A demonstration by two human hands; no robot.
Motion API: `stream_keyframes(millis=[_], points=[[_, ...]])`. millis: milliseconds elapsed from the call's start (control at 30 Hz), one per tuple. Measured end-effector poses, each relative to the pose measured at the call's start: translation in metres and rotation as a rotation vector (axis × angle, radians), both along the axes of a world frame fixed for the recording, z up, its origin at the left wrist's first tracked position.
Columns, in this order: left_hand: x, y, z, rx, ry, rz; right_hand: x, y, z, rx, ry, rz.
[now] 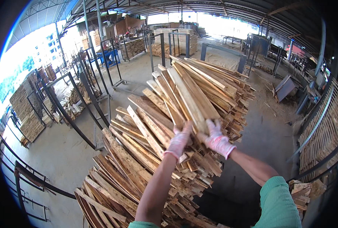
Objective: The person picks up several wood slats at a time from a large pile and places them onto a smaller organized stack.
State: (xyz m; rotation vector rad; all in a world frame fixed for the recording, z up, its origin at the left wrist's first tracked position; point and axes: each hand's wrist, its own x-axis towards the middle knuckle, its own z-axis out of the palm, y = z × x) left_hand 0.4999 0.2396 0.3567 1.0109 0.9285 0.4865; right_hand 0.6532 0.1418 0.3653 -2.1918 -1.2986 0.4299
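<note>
A long heap of rough wooden boards runs from the lower left up to the middle, the boards lying side by side with their ends toward me. My left hand, in a pale pink-and-white knit glove, is closed on the near end of a board. Beside it my right hand, gloved alike, grips the end of a wide pale board, which slants away over the pile. The fingertips are slightly blurred and partly hidden by the wood.
Black metal frames stand left of the heap, others behind it. Stacked lumber is at the far left, and a slatted wood stack at the right. A tilted grey box-like object rests on the concrete floor.
</note>
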Motion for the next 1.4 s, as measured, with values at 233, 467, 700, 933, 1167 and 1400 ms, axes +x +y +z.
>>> stream_keyframes(millis=[233, 467, 700, 933, 1167, 1400], points=[[0.006, 0.018, 0.000, 0.290, 0.635, -0.083, 0.031, 0.032, 0.104, -0.284, -0.032, 0.175], [0.003, -0.006, 0.009, 0.382, 0.478, 0.019, 0.109, 0.116, -0.047, 0.158, -0.389, -0.050], [-0.019, 0.011, -0.024, 0.336, 0.303, -0.063, 0.158, 0.132, -0.110, 0.231, -0.586, 0.175], [-0.103, -0.044, -0.025, 0.307, 0.257, -0.055, 0.016, 0.035, -0.095, 0.143, -0.443, 0.067], [-0.128, -0.060, -0.032, 0.297, 0.324, -0.146, -0.027, 0.013, -0.111, 0.217, -0.466, -0.019], [-0.149, -0.049, -0.097, 0.317, 0.080, 0.277, -0.085, 0.019, -0.075, 0.156, -0.300, 0.068]])
